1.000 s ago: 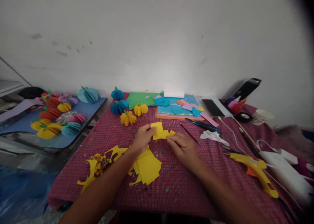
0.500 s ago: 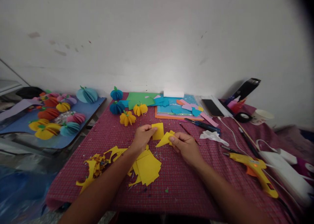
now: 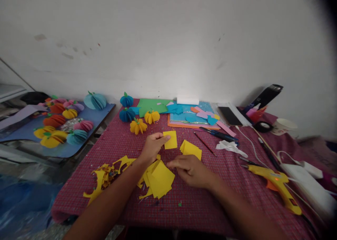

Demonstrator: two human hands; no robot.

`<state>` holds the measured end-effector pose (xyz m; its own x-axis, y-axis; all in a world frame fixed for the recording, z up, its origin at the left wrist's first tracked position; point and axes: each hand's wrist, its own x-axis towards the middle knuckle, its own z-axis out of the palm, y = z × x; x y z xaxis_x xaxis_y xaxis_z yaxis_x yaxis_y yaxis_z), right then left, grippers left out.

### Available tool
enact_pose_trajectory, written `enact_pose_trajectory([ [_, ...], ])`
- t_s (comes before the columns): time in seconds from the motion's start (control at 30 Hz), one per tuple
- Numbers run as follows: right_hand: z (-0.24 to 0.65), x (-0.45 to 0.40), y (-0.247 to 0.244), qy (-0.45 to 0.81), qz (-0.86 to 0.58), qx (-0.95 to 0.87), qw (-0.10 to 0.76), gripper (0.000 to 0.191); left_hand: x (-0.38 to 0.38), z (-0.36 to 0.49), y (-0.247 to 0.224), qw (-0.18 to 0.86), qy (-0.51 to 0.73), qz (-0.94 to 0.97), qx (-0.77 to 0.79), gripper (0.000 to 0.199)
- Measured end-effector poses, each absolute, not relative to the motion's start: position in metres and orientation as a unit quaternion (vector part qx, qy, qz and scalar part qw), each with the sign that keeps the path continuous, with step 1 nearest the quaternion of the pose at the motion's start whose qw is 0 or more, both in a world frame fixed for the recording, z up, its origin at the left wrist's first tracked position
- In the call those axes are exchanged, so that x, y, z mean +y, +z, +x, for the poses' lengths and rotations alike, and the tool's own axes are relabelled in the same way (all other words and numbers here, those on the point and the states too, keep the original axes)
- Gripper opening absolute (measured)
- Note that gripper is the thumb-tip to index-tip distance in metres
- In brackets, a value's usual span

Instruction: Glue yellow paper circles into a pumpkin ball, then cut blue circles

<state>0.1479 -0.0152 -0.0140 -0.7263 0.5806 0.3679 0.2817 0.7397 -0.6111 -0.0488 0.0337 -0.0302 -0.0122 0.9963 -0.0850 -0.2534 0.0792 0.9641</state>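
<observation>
A small yellow paper square [image 3: 171,140] is pinched in my left hand [image 3: 154,146], upright between thumb and fingers. My right hand [image 3: 190,168] hovers just right of the loose pile of yellow paper squares [image 3: 160,179]. Its thumb and fingertips are together near the pile's edge; whether anything is between them is too small to tell. Behind that hand, folded yellow pieces [image 3: 191,150] lie on the red checked cloth. Yellow offcuts [image 3: 99,184] are heaped left of the pile, partly behind my left forearm.
Paper pumpkins [image 3: 138,126] stand at the back left of the cloth [image 3: 100,152]. A pencil [image 3: 205,144], scissors [image 3: 219,134], tissue [image 3: 230,147], phone [image 3: 229,116] and yellow glue gun [image 3: 276,184] lie on the right. More pumpkins [image 3: 54,139] sit on a blue side table.
The folded yellow pieces have left my right hand and now lie on the cloth. That hand has moved down and left, towards the pile. My left hand keeps its square.
</observation>
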Motion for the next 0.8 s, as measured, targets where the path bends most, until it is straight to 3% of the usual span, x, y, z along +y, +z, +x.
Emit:
enact_pose_trajectory([
  [0.13,0.152,-0.01,-0.012,0.266,-0.401,-0.776,0.407,0.012,0.032,-0.049,-0.028,0.597,0.521,0.418,0.443,0.033],
  [0.27,0.149,-0.004,-0.016,0.332,-0.455,-0.69,0.455,0.016,0.025,-0.044,-0.024,0.613,0.482,0.455,0.429,0.028],
  [0.47,0.151,-0.003,-0.012,0.355,-0.463,-0.692,0.425,0.038,0.024,-0.051,0.002,0.598,0.499,0.491,0.391,0.034],
  [0.67,0.15,-0.012,-0.009,0.439,-0.425,-0.711,0.348,0.041,0.013,-0.112,0.041,0.357,0.711,0.414,0.442,0.025],
  [0.8,0.141,-0.021,-0.016,0.395,-0.383,-0.804,0.225,0.032,-0.024,-0.15,0.035,0.302,0.585,0.503,0.56,0.016],
])
